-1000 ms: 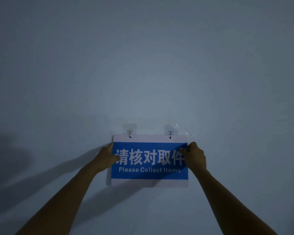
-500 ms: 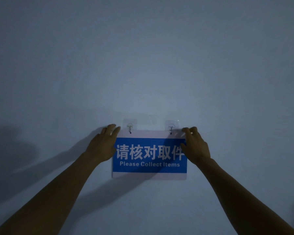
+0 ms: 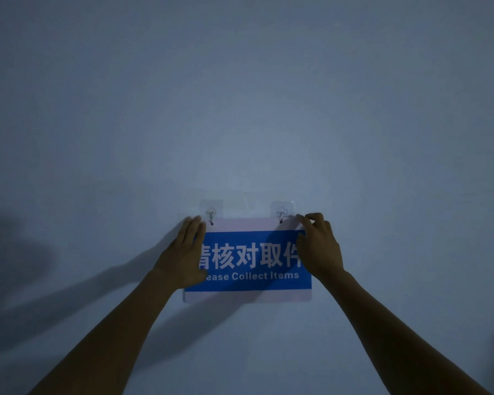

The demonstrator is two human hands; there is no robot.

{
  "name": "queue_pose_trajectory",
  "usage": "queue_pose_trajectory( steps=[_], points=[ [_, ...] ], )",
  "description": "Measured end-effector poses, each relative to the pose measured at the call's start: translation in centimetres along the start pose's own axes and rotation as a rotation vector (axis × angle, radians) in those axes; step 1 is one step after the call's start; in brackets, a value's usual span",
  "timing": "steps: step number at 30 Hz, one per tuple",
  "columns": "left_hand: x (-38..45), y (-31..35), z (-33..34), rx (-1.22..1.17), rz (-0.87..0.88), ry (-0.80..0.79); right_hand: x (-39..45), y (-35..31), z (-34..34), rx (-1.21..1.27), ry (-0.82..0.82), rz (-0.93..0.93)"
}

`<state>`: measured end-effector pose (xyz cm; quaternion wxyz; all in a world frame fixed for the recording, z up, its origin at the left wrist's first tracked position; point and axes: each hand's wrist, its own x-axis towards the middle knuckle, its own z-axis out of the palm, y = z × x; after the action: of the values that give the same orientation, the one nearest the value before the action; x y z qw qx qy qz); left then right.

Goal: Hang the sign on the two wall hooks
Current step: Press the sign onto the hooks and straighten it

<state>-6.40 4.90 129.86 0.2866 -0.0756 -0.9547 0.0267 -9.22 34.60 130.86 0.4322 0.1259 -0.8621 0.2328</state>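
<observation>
A blue and white sign (image 3: pixel 248 280) reading "Please Collect Items" hangs flat against the wall, its top edge meeting two clear adhesive hooks. The left hook (image 3: pixel 210 213) and the right hook (image 3: pixel 281 212) each pass through a hole near the sign's top edge. My left hand (image 3: pixel 183 258) lies flat over the sign's left side, fingers straight and pointing up. My right hand (image 3: pixel 320 249) rests on the sign's right side, fingers curled at the top right corner. Both hands hide the sign's side edges.
A plain pale wall (image 3: pixel 240 109) fills the whole view in dim light. Shadows of my arms fall on it to the left and below the sign.
Both hands slid up from the sign's side edges to its upper corners. The left hand went from gripping the edge to lying flat on the sign.
</observation>
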Motion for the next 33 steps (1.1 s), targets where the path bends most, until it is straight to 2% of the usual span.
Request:
queue_pose_trajectory(
  steps=[2, 4, 6, 8, 10, 12, 19, 25, 30, 33],
  points=[
    [0.0, 0.2, 0.1, -0.113, -0.029, 0.022, -0.1, 0.4, 0.0, 0.036, -0.05, 0.005],
    [-0.3, 0.7, 0.1, -0.397, -0.126, 0.173, -0.2, 0.9, 0.1, 0.175, -0.087, 0.037],
    [-0.7, 1.5, 0.5, -0.656, -0.307, 0.374, -0.6, 1.2, 0.5, 0.417, -0.023, 0.187],
    [-0.8, 1.7, 1.2, -0.837, -0.536, 0.448, -1.1, 1.3, 1.1, 0.574, 0.066, 0.444],
    [-0.9, 1.5, 2.4, -0.94, -0.652, 0.376, -1.8, 1.4, 1.7, 0.632, 0.003, 0.663],
    [-1.2, 1.4, 3.5, -0.949, -0.633, 0.257, -2.7, 1.0, 2.3, 0.669, -0.125, 0.722],
    [-1.4, 0.5, 3.6, -0.971, -0.561, 0.235, -4.0, 0.0, 2.6, 0.635, -0.172, 0.721],
    [-0.7, -2.0, 7.2, -1.057, -0.574, 0.065, -4.5, 0.2, 2.2, 0.686, -0.197, 0.732],
    [-2.1, -0.6, 4.0, -1.117, -0.555, -0.013, -4.8, 0.7, 1.9, 0.746, -0.236, 0.736],
    [-2.0, -1.1, 4.3, -1.109, -0.547, -0.036, -4.8, 0.7, 1.4, 0.764, -0.251, 0.757]
  ],
)
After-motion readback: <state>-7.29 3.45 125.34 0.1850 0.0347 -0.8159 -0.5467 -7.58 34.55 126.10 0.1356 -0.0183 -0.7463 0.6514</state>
